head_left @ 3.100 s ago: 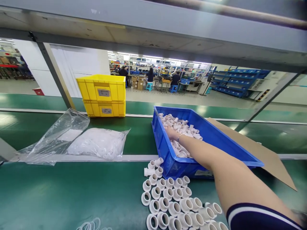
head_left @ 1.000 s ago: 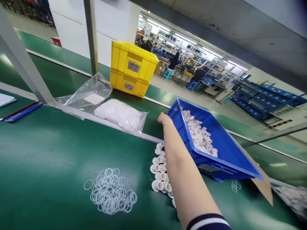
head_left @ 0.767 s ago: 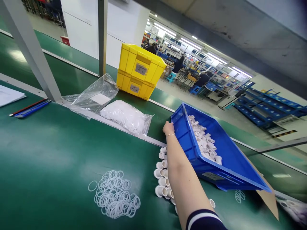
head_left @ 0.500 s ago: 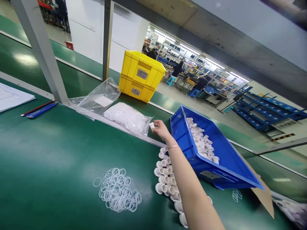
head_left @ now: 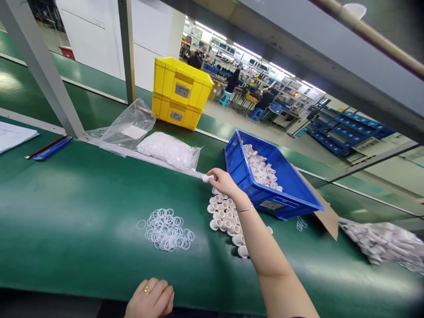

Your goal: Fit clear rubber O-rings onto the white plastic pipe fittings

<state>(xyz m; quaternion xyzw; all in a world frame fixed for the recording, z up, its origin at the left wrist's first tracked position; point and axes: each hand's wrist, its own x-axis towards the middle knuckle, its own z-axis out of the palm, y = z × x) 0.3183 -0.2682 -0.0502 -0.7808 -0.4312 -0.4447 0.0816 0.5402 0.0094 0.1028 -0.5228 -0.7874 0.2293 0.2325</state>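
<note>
My right hand [head_left: 222, 182] is closed, pinching a white plastic pipe fitting [head_left: 208, 178] between thumb and fingers, above the far side of the green bench. Just below and partly behind that forearm, several similar white fittings [head_left: 219, 215] stand grouped in rows. Left of them lies a loose pile of thin translucent rings [head_left: 168, 230], with one ring [head_left: 141, 224] apart. At the bench's near edge rests my left hand [head_left: 150, 298], fingers curled in and a gold ring on one; nothing shows in it, though its palm is hidden.
A tilted blue bin [head_left: 294, 201] holds many white fittings. Behind the bench strip are stacked yellow crates [head_left: 179, 90], with a filled clear bag [head_left: 167, 150] nearby. A blue cutter [head_left: 53, 149] lies at left. Another bag of fittings [head_left: 384, 243] sits at right. Metal posts and an overhead shelf frame the bench.
The view has shifted, and my left hand has come into sight at the bottom. My right hand, still holding the fitting, has drawn nearer the rows, with the fitting now tipped differently.
</note>
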